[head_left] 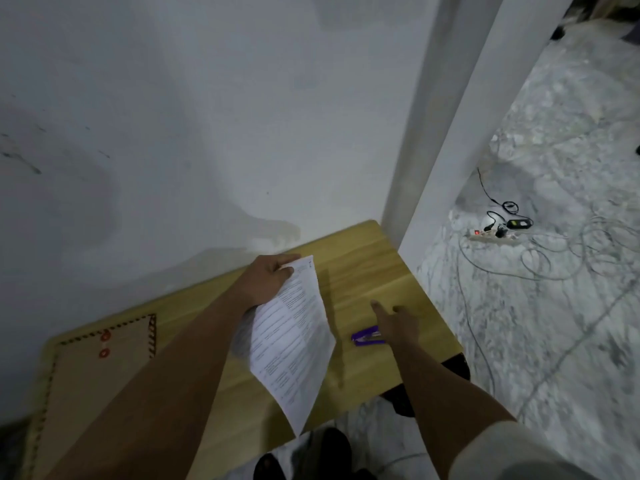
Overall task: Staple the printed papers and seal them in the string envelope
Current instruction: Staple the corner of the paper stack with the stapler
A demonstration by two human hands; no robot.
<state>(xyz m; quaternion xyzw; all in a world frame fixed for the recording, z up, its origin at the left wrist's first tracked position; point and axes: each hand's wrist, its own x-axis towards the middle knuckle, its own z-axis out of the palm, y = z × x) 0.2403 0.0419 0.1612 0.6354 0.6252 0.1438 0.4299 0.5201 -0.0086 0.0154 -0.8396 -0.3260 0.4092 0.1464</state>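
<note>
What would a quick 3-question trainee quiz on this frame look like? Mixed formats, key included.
1. True or false: the left hand holds the printed papers off the wooden table.
2. The right hand is nearest to: A) string envelope B) purple stapler C) power strip.
3. Fill in: the power strip lies on the ____.

Key: 1 true; 2 B; 3 floor.

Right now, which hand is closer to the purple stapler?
Right. The right hand hovers at the purple stapler, while the left hand grips the papers farther left.
</note>
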